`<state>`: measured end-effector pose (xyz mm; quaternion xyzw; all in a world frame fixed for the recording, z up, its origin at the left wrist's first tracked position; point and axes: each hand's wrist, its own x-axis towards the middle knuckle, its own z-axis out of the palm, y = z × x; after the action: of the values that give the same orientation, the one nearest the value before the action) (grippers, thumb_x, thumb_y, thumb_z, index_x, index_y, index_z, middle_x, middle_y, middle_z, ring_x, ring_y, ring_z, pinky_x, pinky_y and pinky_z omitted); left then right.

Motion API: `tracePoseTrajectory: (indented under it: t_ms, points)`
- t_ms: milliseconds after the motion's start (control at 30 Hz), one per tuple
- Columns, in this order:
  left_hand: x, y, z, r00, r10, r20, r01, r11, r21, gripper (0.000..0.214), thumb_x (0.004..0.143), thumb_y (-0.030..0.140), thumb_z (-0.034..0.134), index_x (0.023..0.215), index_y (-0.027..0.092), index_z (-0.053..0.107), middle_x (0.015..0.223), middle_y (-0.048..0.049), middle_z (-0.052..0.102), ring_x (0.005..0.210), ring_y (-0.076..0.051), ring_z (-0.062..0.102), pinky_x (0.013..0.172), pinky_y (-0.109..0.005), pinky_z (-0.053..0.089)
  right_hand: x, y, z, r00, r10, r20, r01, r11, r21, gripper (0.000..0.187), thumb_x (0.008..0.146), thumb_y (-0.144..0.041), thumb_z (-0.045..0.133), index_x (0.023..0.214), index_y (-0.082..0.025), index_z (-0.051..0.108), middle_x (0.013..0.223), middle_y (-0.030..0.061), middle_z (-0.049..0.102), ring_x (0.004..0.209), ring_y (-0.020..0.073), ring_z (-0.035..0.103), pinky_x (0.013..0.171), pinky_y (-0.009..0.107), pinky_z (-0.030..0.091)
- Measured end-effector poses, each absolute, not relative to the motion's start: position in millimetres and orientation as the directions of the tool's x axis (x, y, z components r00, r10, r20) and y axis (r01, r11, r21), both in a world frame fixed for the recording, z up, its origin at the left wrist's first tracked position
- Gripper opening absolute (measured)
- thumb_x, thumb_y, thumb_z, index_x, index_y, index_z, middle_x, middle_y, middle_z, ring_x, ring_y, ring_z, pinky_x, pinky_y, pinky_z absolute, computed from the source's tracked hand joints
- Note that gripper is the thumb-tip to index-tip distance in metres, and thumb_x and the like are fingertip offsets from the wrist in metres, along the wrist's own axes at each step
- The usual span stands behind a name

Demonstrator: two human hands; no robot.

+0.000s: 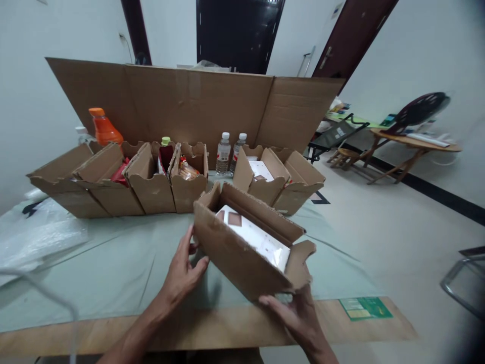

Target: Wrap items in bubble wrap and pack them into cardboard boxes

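Observation:
An open-topped cardboard box (242, 253) is tilted over the front of the table, its near end lower right. Inside it lies a white package (261, 240) with a brown square on it. My right hand (297, 321) grips the box's near lower end, thumb in front and the fingers partly hidden beneath. At the far left end, my left hand (185, 270) holds the box's lower corner, with some fingertips hidden behind it.
Several cardboard bins (151, 189) stand in a row, with a gap in front of two water bottles (223, 154). A tall cardboard panel (197, 101) stands behind. Clear plastic wrap (45, 235) lies left, a green card (366, 308) at the front right edge.

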<state>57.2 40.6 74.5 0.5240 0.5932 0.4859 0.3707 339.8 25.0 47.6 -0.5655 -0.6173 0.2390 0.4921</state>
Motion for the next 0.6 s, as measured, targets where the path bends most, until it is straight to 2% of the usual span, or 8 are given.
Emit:
tracePoseTrajectory:
  t_ms: [67, 100, 167, 267, 433, 600]
  points:
    - [65.6, 57.1, 75.0, -0.097, 0.988, 0.118, 0.222, -0.094, 0.97, 0.086, 0.086, 0.042, 0.065, 0.16, 0.022, 0.025, 0.161, -0.0168, 0.037, 0.137, -0.033, 0.05, 0.106, -0.049, 0.047, 325.2, 30.5, 54.2, 0.115, 0.924, 0.365, 0.467, 0.274, -0.841, 0.107, 0.073, -0.052, 0.081, 0.159, -0.025, 0.022, 0.15, 0.0173, 0.049, 0.135, 0.0346, 0.052, 0.097, 0.05, 0.056]
    - [69.7, 62.1, 74.9, -0.058, 0.988, 0.145, 0.202, -0.131, 0.971, 0.084, 0.088, 0.043, 0.065, 0.16, 0.022, 0.026, 0.164, -0.0163, 0.034, 0.144, -0.033, 0.044, 0.111, -0.05, 0.044, 318.7, 33.6, 57.1, 0.109, 0.925, 0.363, 0.47, 0.273, -0.839, 0.1, 0.077, -0.051, 0.078, 0.157, -0.024, 0.024, 0.148, 0.0173, 0.05, 0.129, 0.0327, 0.056, 0.094, 0.047, 0.058]
    - [76.1, 65.2, 73.3, 0.01, 0.985, 0.174, 0.172, -0.173, 0.97, 0.078, 0.093, 0.045, 0.061, 0.16, 0.024, 0.028, 0.167, -0.0144, 0.03, 0.151, -0.033, 0.033, 0.118, -0.052, 0.037, 308.6, 40.5, 62.3, 0.112, 0.947, 0.301, 0.468, 0.217, -0.857, 0.082, 0.082, -0.05, 0.073, 0.149, -0.024, 0.035, 0.139, 0.016, 0.057, 0.105, 0.0268, 0.068, 0.078, 0.039, 0.062]
    - [79.0, 58.8, 67.8, 0.065, 0.982, 0.177, 0.154, -0.185, 0.971, 0.074, 0.097, 0.049, 0.056, 0.161, 0.025, 0.027, 0.17, -0.0127, 0.024, 0.156, -0.033, 0.024, 0.123, -0.056, 0.028, 301.7, 52.5, 70.0, 0.073, 0.982, 0.176, 0.493, 0.118, -0.862, 0.059, 0.084, -0.052, 0.07, 0.131, -0.021, 0.051, 0.117, 0.0114, 0.067, 0.074, 0.0191, 0.066, 0.06, 0.032, 0.059]
    - [77.4, 50.4, 59.3, 0.167, 0.959, 0.23, 0.18, -0.259, 0.949, 0.088, 0.091, 0.053, 0.062, 0.163, 0.025, 0.02, 0.173, -0.0115, 0.011, 0.159, -0.034, 0.01, 0.127, -0.058, 0.014, 302.0, 68.5, 79.8, 0.035, 0.977, 0.211, 0.592, 0.15, -0.792, 0.045, 0.078, -0.054, 0.071, 0.106, -0.019, 0.063, 0.098, 0.0075, 0.072, 0.065, 0.0188, 0.064, 0.056, 0.032, 0.055]
    - [83.9, 48.2, 58.8, 0.197, 0.94, 0.278, 0.236, -0.321, 0.917, 0.093, 0.084, 0.044, 0.071, 0.162, 0.026, 0.023, 0.172, -0.0124, 0.016, 0.157, -0.037, 0.016, 0.125, -0.062, 0.019, 305.3, 66.2, 81.2, 0.059, 0.971, 0.231, 0.64, 0.141, -0.755, 0.038, 0.079, -0.057, 0.068, 0.093, -0.022, 0.063, 0.084, 0.0049, 0.073, 0.058, 0.0186, 0.064, 0.05, 0.031, 0.052]
